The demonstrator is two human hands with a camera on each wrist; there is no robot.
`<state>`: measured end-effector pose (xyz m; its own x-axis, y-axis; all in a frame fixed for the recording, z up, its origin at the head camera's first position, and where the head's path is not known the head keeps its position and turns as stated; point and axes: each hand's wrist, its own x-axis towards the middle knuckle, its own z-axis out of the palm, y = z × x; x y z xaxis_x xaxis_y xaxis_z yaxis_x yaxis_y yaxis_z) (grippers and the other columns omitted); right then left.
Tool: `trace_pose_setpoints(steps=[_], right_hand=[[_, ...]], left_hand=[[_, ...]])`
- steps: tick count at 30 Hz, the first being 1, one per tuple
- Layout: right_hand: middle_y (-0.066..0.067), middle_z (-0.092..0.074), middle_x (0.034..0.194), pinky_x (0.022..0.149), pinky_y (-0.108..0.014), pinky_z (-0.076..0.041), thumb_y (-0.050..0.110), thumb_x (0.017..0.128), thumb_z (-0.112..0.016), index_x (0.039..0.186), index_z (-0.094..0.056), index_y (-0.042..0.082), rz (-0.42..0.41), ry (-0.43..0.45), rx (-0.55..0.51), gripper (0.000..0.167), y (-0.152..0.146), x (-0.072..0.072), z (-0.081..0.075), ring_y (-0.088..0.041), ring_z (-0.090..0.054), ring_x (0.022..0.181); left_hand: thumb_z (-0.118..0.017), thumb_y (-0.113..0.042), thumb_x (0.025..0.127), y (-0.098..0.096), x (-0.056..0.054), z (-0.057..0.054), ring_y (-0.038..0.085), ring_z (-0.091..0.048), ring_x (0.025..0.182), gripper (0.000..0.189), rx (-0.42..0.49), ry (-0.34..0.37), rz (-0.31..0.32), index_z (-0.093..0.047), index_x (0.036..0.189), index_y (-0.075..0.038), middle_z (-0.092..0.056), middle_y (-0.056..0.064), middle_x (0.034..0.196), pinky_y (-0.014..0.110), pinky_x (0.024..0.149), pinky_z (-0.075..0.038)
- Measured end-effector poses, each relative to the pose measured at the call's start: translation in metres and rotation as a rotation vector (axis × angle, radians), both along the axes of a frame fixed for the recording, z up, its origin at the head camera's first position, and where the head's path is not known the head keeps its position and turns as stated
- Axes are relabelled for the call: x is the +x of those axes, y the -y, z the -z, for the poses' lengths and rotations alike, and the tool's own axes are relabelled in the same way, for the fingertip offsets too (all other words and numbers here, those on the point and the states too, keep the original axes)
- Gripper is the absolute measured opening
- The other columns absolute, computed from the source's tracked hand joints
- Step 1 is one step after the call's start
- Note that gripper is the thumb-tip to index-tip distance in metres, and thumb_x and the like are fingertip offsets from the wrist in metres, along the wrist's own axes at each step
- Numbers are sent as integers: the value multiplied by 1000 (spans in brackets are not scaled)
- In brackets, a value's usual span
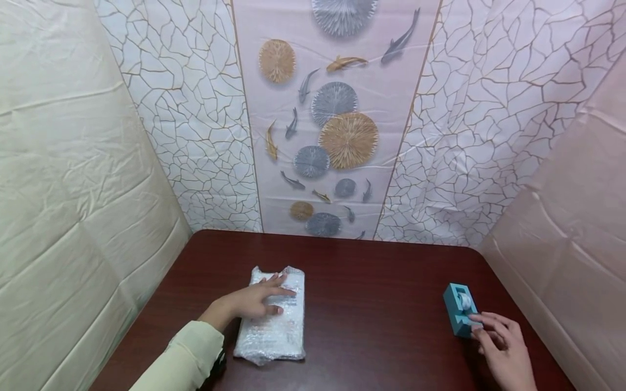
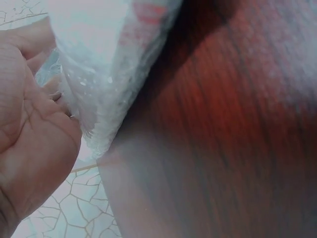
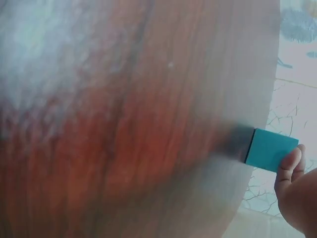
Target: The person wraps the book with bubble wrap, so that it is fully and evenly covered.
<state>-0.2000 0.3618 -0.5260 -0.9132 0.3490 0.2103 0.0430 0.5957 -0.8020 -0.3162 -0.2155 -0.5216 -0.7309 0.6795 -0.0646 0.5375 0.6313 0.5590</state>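
A flat rectangular package [image 1: 281, 336] wrapped in bubble wrap lies on the left half of the table. My left hand [image 1: 255, 302] rests on its upper part with the fingers spread. In the left wrist view, the palm stands beside the wrap's edge [image 2: 101, 99] and the fingertips are hidden. Over on the right stands a teal tape dispenser [image 1: 455, 312] with a roll of clear tape [image 1: 464, 301] in it. At its near end, my right hand [image 1: 506, 347] pinches the tape between thumb and forefinger. The right wrist view shows the dispenser's end face [image 3: 270, 149] with my fingertips at its corner.
The dark reddish-brown wooden table [image 1: 371, 309] has rounded far corners. Behind it hangs a patterned curtain [image 1: 337, 70] with fish and round motifs. Pale fabric walls [image 1: 63, 206] close in both sides, and the right one is near the dispenser.
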Motion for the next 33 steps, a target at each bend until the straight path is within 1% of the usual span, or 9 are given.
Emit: trace_pose_setpoints(steps=[4, 8, 11, 15, 20, 23, 26, 29, 33], right_hand=[[-2, -45, 133, 64, -20, -57, 5, 106, -69, 137, -74, 0, -17, -31, 35, 32, 8, 0, -6, 11, -62, 83], [-3, -45, 134, 68, -15, -56, -2, 102, -70, 141, -72, 1, -66, -51, 59, 39, 13, 1, -9, 15, -59, 90], [6, -46, 134, 72, -11, -54, -1, 102, -72, 144, -70, 3, -108, -62, 72, 43, 16, 2, -11, 17, -58, 94], [24, -45, 130, 75, -10, -53, -2, 100, -72, 149, -69, 9, -167, -86, 81, 50, 24, 4, -14, 15, -60, 97], [27, -45, 134, 77, -14, -54, -3, 99, -72, 157, -63, 17, -239, -69, 87, 61, 34, 5, -18, 11, -56, 105], [25, -47, 137, 78, -15, -53, -5, 98, -72, 159, -61, 20, -280, -82, 95, 66, 41, 6, -20, 10, -53, 108], [23, -51, 140, 81, -13, -52, -11, 95, -72, 159, -61, 18, -332, -148, 100, 71, 49, 6, -23, 9, -52, 111], [18, -55, 143, 82, -13, -52, -17, 91, -71, 158, -61, 15, -389, -213, 107, 74, 55, 6, -24, 8, -53, 116], [14, -57, 145, 82, -16, -56, -19, 90, -71, 159, -60, 15, -446, -238, 118, 78, 62, 5, -24, 9, -53, 119]], left_hand=[[-65, -33, 111, 2, 0, -3, 55, -17, 168, 49, 17, 11, -9, -62, 158, -19, -21, 23, 183, 78, 133, -13], [-62, -29, 112, 3, 0, -4, 55, -22, 168, 44, 23, -9, -4, -65, 155, -18, -24, 24, 182, 77, 132, -18], [-62, -27, 113, 3, 1, -5, 53, -26, 167, 41, 22, -29, -4, -68, 152, -16, -29, 23, 181, 77, 130, -27], [-60, -12, 112, 2, 2, -5, 49, -41, 160, 36, 34, -64, -7, -72, 146, -15, -40, 22, 175, 71, 124, -41], [-56, 6, 106, 3, -1, -2, 42, -55, 149, 45, 38, -140, 9, -75, 142, -15, -52, 19, 164, 60, 119, -50], [-53, 10, 104, 4, -2, -1, 39, -56, 150, 50, 26, -168, 15, -76, 140, -15, -56, 16, 161, 57, 119, -51], [-52, 11, 103, 5, -3, -1, 39, -53, 153, 52, 16, -167, 14, -77, 139, -17, -58, 14, 161, 57, 120, -50], [-51, 12, 103, 7, -3, -3, 40, -48, 158, 53, 12, -141, 2, -78, 139, -18, -59, 12, 163, 59, 122, -48], [-51, 11, 104, 8, -2, -5, 42, -41, 163, 55, 7, -99, -17, -78, 139, -21, -57, 10, 167, 63, 125, -43]])
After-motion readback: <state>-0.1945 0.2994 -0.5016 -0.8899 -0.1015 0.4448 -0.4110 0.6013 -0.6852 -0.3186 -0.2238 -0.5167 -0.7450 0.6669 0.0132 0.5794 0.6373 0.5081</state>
